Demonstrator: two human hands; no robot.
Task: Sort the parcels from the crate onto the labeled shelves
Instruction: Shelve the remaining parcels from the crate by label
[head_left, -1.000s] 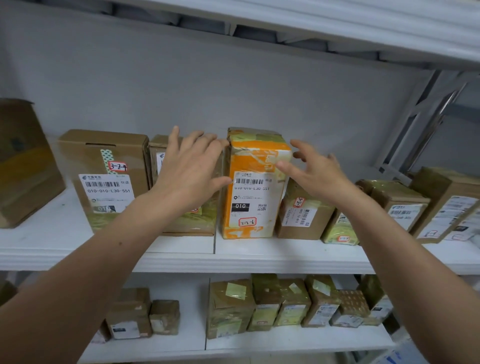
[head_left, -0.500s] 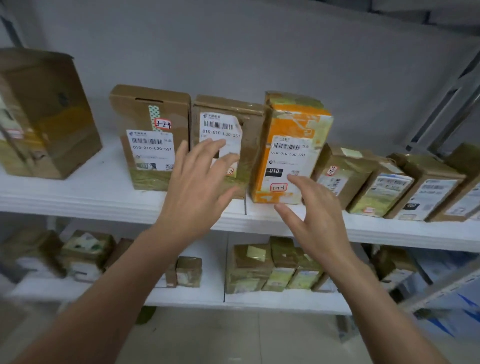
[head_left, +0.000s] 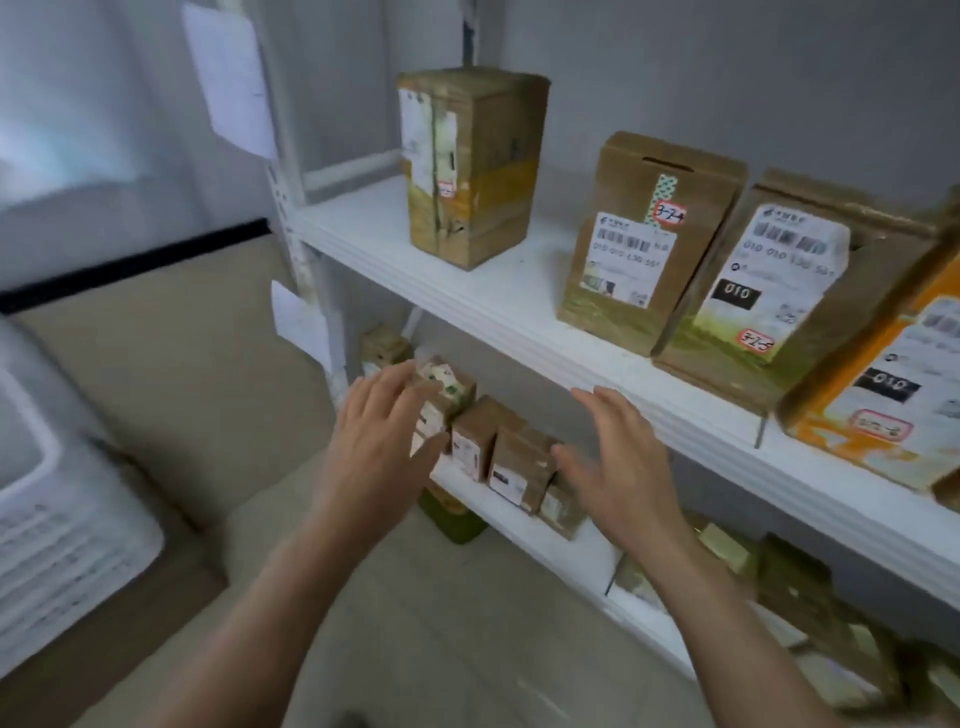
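Head view: both hands empty, sorting well under way

Upper shelf carries upright brown parcels. The lower shelf holds small parcels. A white crate sits far left, its contents hidden, so I can't tell what remains. Left hand and right hand hover before the lower shelf, fingers spread, holding nothing.

Items not fully legible or in view

One orange parcel, cut by the right edge, label print smeared; one white crate, only part inside the left edge; small parcels on the lower shelf, partly covered by the left hand and right hand; brown parcels lower right, blurred, labels unreadable.
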